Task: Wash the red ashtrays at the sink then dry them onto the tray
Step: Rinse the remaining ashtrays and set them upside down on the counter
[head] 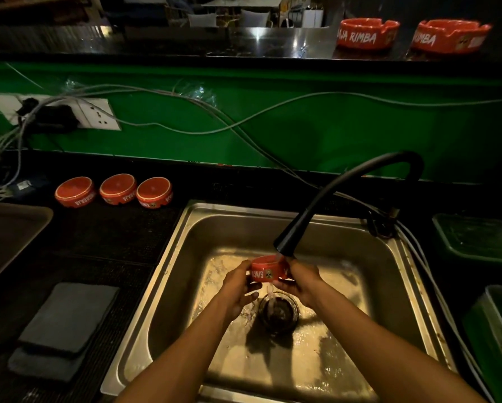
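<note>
The job looks to be partway through its washing stage. One red ashtray (268,270) is held over the sink (185,257), right under the black tap (331,199), with water running over it and down toward the drain (278,311). The left hand (238,289) grasps its left side with curled fingers, and the right hand (300,285) grasps its right side in the same way, so both are holding the same ashtray.

Three ashtrays (114,191) sit upside down in a row on the dark counter left of the sink, near the green wall; my guess is these are already washed and draining, though I cannot tell that for sure. Two more ashtrays (412,36) stand right way up on the high shelf at the back right, probably waiting their turn. The brown tray (8,234) at the far left shows nothing on the part in view, so drying onto it seems not yet begun. Folded grey cloths (60,330), apparently two stacked, lie on the counter below the tray, likely for the drying.

Count: six ashtrays in all, one in hand, three on the counter, two on the shelf; one tray; one sink; one tap
</note>
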